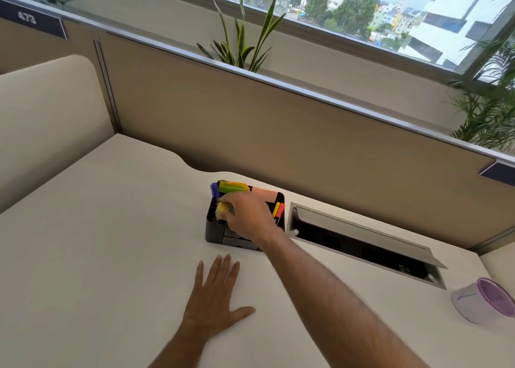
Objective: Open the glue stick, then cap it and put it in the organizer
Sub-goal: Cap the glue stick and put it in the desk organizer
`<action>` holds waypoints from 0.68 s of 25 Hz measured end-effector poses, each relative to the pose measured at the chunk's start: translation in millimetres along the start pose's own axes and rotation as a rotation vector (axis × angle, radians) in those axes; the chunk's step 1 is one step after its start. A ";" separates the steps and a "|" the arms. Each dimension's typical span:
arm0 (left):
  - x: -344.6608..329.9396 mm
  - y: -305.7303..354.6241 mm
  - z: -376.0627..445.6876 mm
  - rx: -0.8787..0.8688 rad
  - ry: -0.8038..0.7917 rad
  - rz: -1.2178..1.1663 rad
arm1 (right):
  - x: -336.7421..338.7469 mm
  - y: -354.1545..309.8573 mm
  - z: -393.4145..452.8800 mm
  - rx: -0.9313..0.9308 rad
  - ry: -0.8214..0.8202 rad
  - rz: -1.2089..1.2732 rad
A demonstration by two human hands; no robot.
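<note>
A black desk organizer [217, 234] stands on the white desk near the back partition. My right hand [248, 214] reaches over it, fingers closed on a yellow-capped glue stick [223, 208] at the organizer's front left compartment. Most of the stick is hidden by my fingers and the organizer wall. My left hand [214, 292] lies flat on the desk in front of the organizer, fingers spread, holding nothing.
The organizer also holds a purple marker [214, 190], green and orange sticky notes [233, 186], a pink pad [266, 193] and red and yellow pens [278, 210]. An open cable hatch [362, 242] lies to the right. A purple-lidded container [482, 301] rests at the far right.
</note>
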State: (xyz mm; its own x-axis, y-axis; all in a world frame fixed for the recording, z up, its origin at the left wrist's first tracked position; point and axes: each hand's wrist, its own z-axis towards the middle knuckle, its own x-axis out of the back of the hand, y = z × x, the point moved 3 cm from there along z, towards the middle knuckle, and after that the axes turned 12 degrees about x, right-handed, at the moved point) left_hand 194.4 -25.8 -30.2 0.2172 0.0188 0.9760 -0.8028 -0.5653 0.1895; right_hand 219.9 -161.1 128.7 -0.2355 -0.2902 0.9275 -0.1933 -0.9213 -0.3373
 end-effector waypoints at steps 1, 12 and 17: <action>-1.0 -0.6 0.3 0.000 0.001 -0.003 | -5.0 0.3 2.0 -0.005 -0.032 -0.004; -6.7 -2.8 3.5 0.003 -0.020 -0.019 | -34.0 14.6 9.4 -0.071 -0.148 -0.019; -9.9 -3.5 4.3 0.005 -0.047 -0.025 | -37.5 16.7 8.4 -0.106 -0.116 0.011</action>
State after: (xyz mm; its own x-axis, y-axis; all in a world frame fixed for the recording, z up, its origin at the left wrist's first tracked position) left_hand 197.5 -27.6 -41.0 0.2632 -0.0055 0.9647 -0.7938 -0.5696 0.2133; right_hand 233.4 -167.8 89.6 -0.1277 -0.3341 0.9338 -0.2925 -0.8870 -0.3573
